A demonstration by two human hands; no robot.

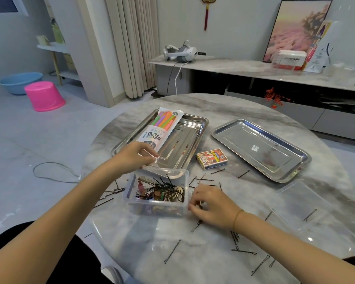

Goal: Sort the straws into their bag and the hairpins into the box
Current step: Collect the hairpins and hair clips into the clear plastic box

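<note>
A bag of coloured straws (162, 128) lies in the left steel tray (195, 138). My left hand (136, 155) pinches the near, open end of that bag. A clear plastic box (157, 191) in front of the tray holds several black hairpins and hair clips. My right hand (210, 204) sits just right of the box, fingers curled and pinching a hairpin on the table. Several loose hairpins (172, 251) lie scattered around the box and near the front edge.
A second steel tray (260, 148) lies at the right. A small card box (212, 158) sits between the trays. A clear lid (303, 203) lies at the right with a hairpin on it. The round marble table (193, 232) ends close to my body.
</note>
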